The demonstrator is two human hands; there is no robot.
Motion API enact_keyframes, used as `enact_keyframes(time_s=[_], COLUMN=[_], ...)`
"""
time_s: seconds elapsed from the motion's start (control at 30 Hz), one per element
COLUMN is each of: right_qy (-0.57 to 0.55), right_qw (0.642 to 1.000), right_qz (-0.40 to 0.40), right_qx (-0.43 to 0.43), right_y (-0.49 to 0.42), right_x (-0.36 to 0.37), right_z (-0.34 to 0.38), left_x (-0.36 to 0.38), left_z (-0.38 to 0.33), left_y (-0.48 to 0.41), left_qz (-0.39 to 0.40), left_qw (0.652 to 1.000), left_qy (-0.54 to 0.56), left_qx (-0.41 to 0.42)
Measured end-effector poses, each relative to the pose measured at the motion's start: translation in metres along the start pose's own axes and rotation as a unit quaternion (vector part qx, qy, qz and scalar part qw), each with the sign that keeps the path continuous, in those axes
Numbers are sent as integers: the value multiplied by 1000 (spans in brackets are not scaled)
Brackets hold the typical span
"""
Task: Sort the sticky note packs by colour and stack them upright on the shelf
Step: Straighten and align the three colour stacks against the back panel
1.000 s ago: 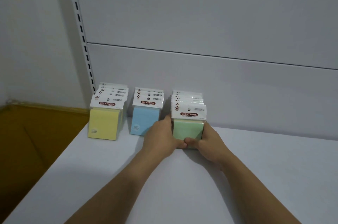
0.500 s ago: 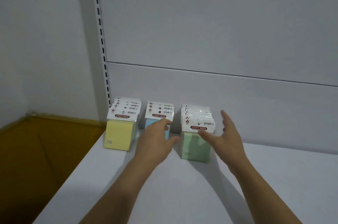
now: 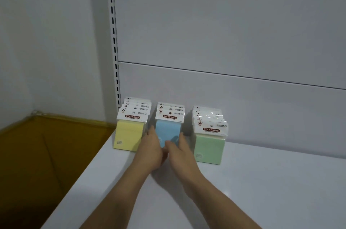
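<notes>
Nearest to me is the white shelf point(image 3: 262, 182), and both my hands reach forward over it to the middle row. My left hand point(image 3: 151, 149) lies with straight fingers against the left side of the blue packs point(image 3: 169, 129), in the gap toward the yellow packs point(image 3: 129, 135). My right hand point(image 3: 180, 154) lies against their right side, with its thumb on the front face. The grip of each hand is apart: the fingers are flat and pressing, not curled round anything. The blue packs stand upright, one behind the other, as the middle of three rows. The yellow packs stand just beside them on the left, at the edge of the shelf. The green packs point(image 3: 209, 146) stand on the right, a little apart, and their front comes nearer to me. All three rows end close to the grey back panel point(image 3: 224, 41). A slotted upright point(image 3: 114, 41) rises behind the yellow row, and to the left, lower down, I see a brown-yellow floor point(image 3: 46, 154).
</notes>
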State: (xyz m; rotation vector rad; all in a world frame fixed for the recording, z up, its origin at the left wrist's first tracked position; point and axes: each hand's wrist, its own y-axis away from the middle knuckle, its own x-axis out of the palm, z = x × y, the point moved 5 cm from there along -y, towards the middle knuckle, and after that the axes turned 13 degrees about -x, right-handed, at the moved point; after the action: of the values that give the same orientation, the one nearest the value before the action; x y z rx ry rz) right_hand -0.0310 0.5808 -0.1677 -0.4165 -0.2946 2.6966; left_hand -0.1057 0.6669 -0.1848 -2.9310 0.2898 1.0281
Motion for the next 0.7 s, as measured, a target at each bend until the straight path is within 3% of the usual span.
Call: enact_keyframes(time_s=[0.23,0.37,0.7], right_qy=[-125,-157,-105], right_qw=[982,978,990], right_qz=[-76,-77,-85], right_qx=[115,111,47], right_y=[-21,-34,-44], right_x=[-1,-2,11], right_z=[-16,-22,-35], left_x=[6,11,18], left_z=[6,10,6], left_y=[-13,-22,-30], left_qz=[35,47,81], left_qw=[992,983,970], left_qy=[110,159,210], left_qx=[-58,-73,-89])
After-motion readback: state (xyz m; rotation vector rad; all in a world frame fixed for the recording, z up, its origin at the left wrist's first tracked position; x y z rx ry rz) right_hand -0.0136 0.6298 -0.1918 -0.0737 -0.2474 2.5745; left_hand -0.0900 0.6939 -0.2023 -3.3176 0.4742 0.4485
